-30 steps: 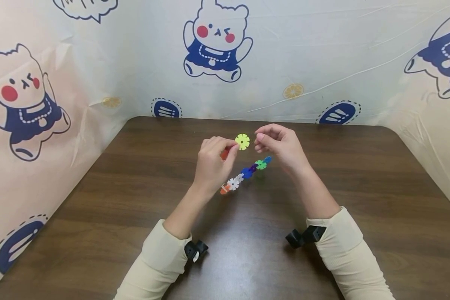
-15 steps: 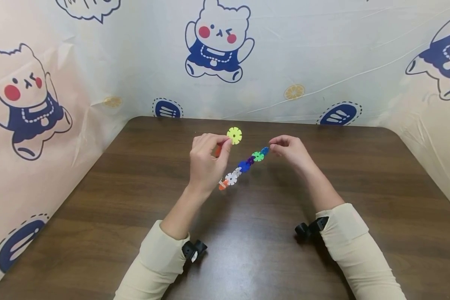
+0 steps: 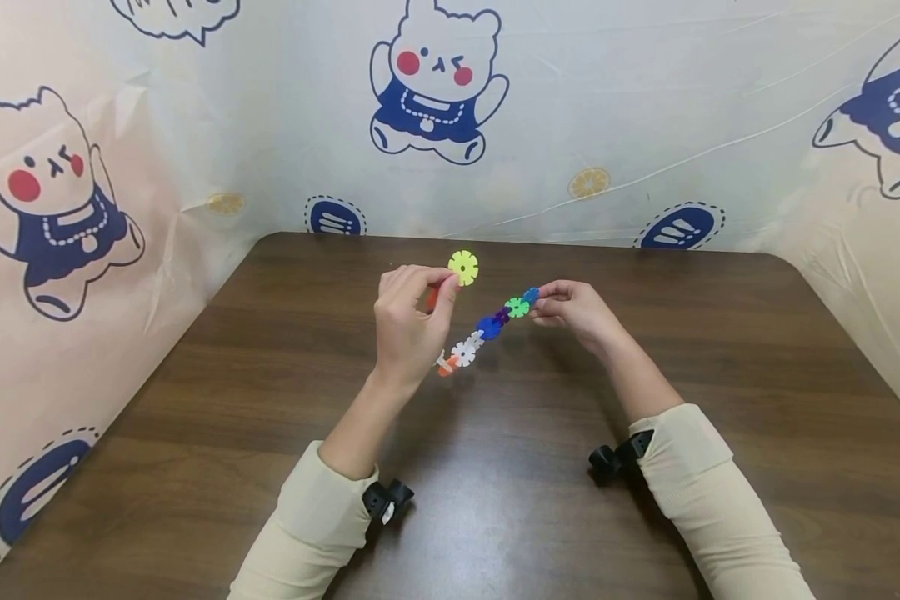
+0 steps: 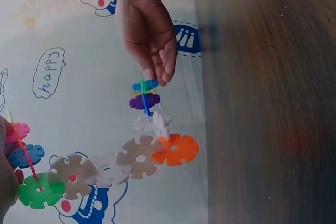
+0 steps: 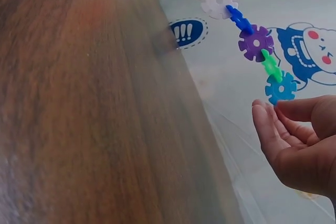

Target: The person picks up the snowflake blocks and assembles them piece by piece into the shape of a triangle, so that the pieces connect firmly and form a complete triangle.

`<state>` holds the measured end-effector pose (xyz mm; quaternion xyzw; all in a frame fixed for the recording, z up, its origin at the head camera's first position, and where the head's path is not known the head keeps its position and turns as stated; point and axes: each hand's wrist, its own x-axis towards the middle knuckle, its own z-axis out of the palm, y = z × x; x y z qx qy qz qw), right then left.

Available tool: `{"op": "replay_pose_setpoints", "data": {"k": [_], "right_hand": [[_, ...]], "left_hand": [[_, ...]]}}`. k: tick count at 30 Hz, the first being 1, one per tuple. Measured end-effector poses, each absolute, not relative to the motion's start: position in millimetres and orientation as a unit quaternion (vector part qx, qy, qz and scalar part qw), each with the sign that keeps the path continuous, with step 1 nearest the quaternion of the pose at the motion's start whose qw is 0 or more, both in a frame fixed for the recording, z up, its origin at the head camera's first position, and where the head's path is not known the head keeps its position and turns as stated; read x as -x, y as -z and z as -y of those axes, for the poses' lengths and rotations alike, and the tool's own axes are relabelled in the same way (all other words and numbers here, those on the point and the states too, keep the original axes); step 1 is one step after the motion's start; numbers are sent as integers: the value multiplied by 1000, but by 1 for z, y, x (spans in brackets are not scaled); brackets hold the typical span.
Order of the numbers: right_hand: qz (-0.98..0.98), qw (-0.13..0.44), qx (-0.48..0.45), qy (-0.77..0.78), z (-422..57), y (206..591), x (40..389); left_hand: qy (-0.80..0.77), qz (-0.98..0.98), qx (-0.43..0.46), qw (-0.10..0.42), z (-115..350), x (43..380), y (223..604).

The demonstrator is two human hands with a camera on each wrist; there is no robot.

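Note:
A chain of notched plastic snowflake discs hangs in a bend between my hands, above the table. My left hand (image 3: 412, 325) pinches it near one end, where a yellow disc (image 3: 469, 273) sticks up past the fingertips. Pink (image 4: 21, 130), blue (image 4: 32, 153) and green (image 4: 50, 196) discs sit close to that hand in the left wrist view. White discs and an orange disc (image 4: 185, 151) form the low bend. From there the chain rises through purple (image 5: 248, 45) and green to a light blue end disc (image 5: 289, 90). My right hand (image 3: 579, 317) pinches this end disc's edge with thumb and fingertips.
The dark wooden table (image 3: 510, 500) lies under both hands. A pale sheet (image 3: 555, 100) with printed cartoon bears stands behind it and along the sides. Small black cameras (image 3: 387, 500) are strapped at both cuffs.
My left hand has moved slightly left and up with the yellow disc. My right hand, holding nothing a second ago, has moved to the chain's light blue end and pinches it.

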<state>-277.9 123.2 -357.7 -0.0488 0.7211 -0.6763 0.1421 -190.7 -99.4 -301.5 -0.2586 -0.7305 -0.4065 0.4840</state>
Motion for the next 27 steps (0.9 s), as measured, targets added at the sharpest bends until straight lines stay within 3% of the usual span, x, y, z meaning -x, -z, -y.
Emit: {"op": "replay_pose_setpoints", "data": {"k": [19, 27], "right_hand": [[-685, 64, 81, 721, -117, 321, 258], [-688, 32, 101, 718, -113, 313, 252]], "left_hand": [[447, 729, 222, 468, 102, 194, 309], [455, 749, 216, 430, 102, 195, 314]]}}
